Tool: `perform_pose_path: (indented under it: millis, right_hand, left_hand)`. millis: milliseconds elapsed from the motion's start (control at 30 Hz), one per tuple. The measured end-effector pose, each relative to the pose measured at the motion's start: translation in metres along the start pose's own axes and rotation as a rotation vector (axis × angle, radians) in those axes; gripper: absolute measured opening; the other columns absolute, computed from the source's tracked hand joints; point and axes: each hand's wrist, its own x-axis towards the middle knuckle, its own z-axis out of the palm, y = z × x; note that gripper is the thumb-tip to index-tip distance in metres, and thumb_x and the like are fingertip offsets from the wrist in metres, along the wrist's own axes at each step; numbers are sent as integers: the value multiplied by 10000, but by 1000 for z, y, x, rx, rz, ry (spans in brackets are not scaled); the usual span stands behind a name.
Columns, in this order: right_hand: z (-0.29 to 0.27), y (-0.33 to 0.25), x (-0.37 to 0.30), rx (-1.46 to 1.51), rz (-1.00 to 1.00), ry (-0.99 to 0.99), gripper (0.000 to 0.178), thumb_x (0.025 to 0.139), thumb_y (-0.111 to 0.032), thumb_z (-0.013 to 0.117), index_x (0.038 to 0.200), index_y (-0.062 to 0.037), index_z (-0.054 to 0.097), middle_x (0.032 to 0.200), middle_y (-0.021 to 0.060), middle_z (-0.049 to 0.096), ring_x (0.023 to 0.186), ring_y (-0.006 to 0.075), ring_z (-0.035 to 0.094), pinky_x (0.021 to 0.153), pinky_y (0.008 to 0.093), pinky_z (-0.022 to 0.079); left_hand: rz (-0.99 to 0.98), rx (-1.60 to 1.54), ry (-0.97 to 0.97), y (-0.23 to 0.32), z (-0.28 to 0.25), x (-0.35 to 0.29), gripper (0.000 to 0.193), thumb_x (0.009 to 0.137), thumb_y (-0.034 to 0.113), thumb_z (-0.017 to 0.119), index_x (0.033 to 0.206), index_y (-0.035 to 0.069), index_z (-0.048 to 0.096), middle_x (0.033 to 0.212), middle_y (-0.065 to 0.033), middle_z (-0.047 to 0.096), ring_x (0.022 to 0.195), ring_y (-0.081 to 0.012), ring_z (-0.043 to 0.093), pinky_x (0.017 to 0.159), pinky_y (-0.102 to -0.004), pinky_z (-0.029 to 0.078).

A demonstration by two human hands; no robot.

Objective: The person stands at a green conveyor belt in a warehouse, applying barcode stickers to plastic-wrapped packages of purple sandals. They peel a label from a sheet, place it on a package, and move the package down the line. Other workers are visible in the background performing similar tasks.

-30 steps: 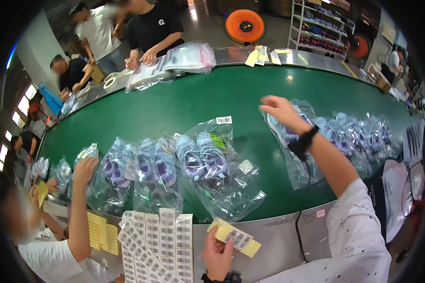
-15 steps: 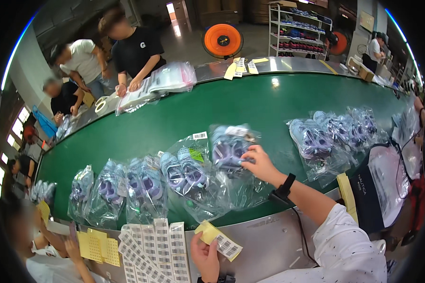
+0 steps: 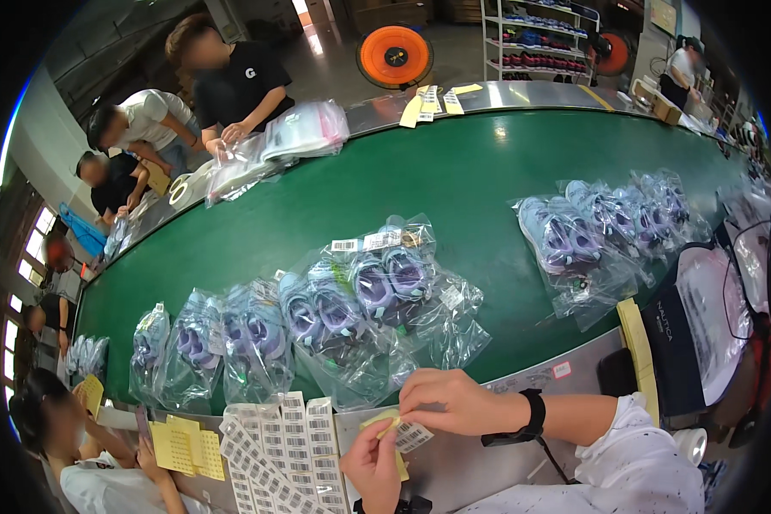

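At the near steel edge of the belt, your left hand grips a yellow backing strip w/ a white barcode sticker on it, and your right hand pinches that sticker from above, fingers closed on it. Just beyond your hands, bagged purple shoes lie in a row on the green conveyor; sheets of barcode labels lie left of your left hand, near a co-worker's yellow sheets.
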Motion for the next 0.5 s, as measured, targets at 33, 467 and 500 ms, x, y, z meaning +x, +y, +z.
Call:
perform_pose_path:
  millis: [33,467,500]
  right_hand:
    - [0,1,-1,-18,-27,14,91,813,-65,688,877,-10,654,916,89,617,833,249,596,723,331,489]
    - [-1,2,-14,-370,-324,50,61,774,-11,652,804,1,599,871,105,574,819,276,575,717,354,485]
    - [-4,-4,-15,-341,-314,61,58,785,-22,643,794,-9,587,869,101,567,815,271,569,723,344,478]
  left_hand:
    - [-6,14,1,0,1,0,160,877,-42,584,1033,-65,614,839,-75,670,742,-69,608,662,-188,465]
    - [-261,-216,-124,-9,17,-1,415,848,-74,598,1246,-43,487,1009,-125,647,877,-118,634,744,-217,500]
    - [-284,-228,-147,-11,15,1,429,848,-77,594,1258,-42,473,1034,-133,641,902,-127,634,763,-225,503]
